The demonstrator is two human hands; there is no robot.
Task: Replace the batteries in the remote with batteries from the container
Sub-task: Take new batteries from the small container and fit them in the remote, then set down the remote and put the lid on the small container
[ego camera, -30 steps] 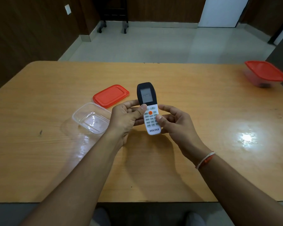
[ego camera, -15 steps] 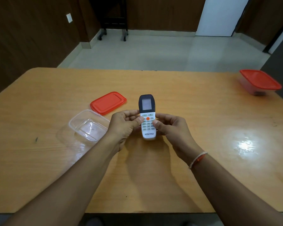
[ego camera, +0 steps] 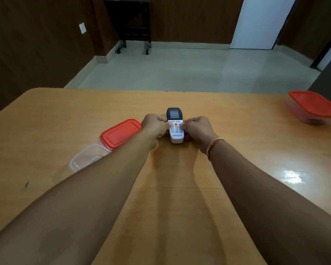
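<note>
Both hands, left hand (ego camera: 154, 125) and right hand (ego camera: 197, 127), pinch the white-and-black plastic remote (ego camera: 175, 125), now lowered buttons-up onto the orange wooden counter (ego camera: 237, 131) at twelve o'clock; replacement looks finished.

Head camera looks forward and down along both forearms across the table (ego camera: 237, 131).

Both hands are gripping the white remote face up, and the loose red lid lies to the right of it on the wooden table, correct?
Not quite. In the head view the loose red lid lies left of the white remote, beside the left hand. Both hands, right hand included, do grip it face up.
</note>
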